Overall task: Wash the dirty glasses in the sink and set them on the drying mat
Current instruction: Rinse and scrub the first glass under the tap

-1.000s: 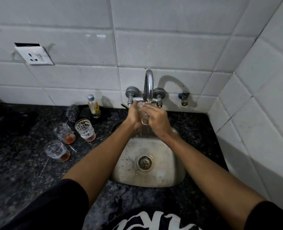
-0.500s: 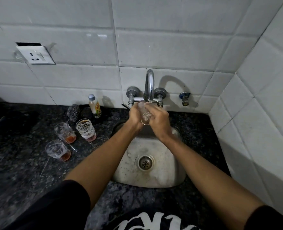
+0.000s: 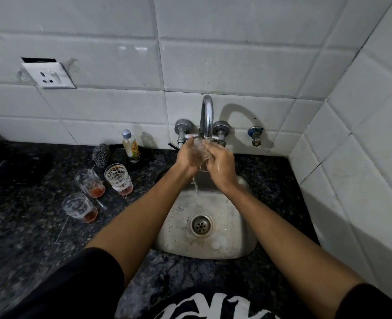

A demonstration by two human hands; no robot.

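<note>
Most of the clear glass [image 3: 200, 151] under the tap [image 3: 207, 118] is hidden between the two hands, so only a strip of its wall and part of its rim show. The left hand [image 3: 188, 157] curls round its left side and the right hand [image 3: 220, 162] wraps its right side, both wet. Whether fingers reach inside the glass cannot be made out. A thin stream of water falls from below the hands into the small, rounded steel sink [image 3: 236, 240], whose basin is dull and spotted around a ring-shaped drain [image 3: 201, 224].

Left of the sink, on the dark speckled stone bench [image 3: 29, 238], stand three dirty glasses [image 3: 89, 183] [image 3: 118, 179] [image 3: 79, 207], each streaked with white film and holding a little reddish liquid. Behind them lie a wiry metal scrubber [image 3: 101, 155] and a small capped bottle [image 3: 131, 146]; its label is too small to read. The bench's far left corner is too dark to make out. No drying mat shows in this view.
</note>
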